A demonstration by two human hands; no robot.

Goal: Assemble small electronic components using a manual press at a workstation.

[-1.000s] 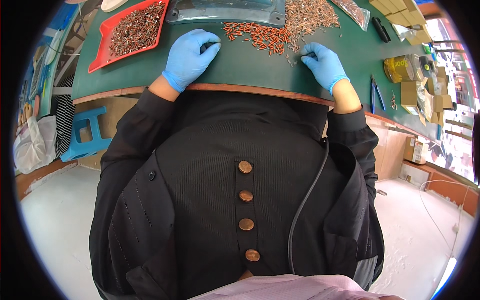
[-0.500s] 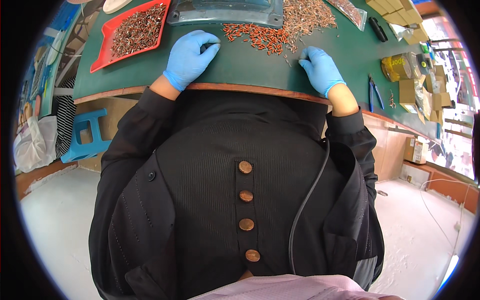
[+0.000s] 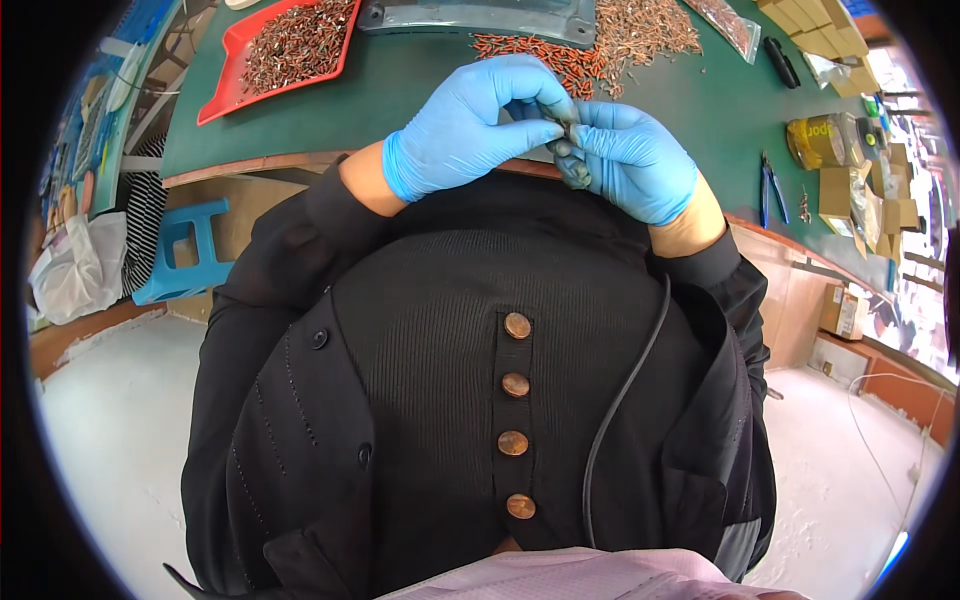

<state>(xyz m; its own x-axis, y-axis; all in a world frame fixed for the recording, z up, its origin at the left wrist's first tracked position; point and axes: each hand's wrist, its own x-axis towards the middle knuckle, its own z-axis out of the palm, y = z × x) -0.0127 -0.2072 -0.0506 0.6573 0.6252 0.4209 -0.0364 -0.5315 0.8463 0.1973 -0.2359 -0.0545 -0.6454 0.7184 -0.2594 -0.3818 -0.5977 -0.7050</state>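
Just over the near table edge, my left hand [image 3: 482,128] and my right hand [image 3: 632,160], both in blue gloves, meet fingertip to fingertip. Both are closed in a pinch around something small and dark that I cannot make out. The glove fingertips look grey with dirt. Beyond them lies a heap of small orange-red cylindrical pieces [image 3: 565,68], which runs into a larger heap of thin copper-coloured pieces [image 3: 645,35]. A red scoop-shaped tray [image 3: 236,95] at the far left holds many small brown and silvery metal pieces [image 3: 295,50].
A grey see-through plastic tray [image 3: 480,18] sits at the far edge of view. On the right of the green table [image 3: 400,95] are blue-handled pliers [image 3: 768,192], a black pen-like tool [image 3: 781,63], a yellow-labelled jar [image 3: 820,143] and cardboard boxes [image 3: 815,27]. A blue stool [image 3: 185,250] stands left.
My hands were apart, the left in front of the red tray and the right beside the copper-coloured heap. They have come together at the table edge. The view has shifted slightly.
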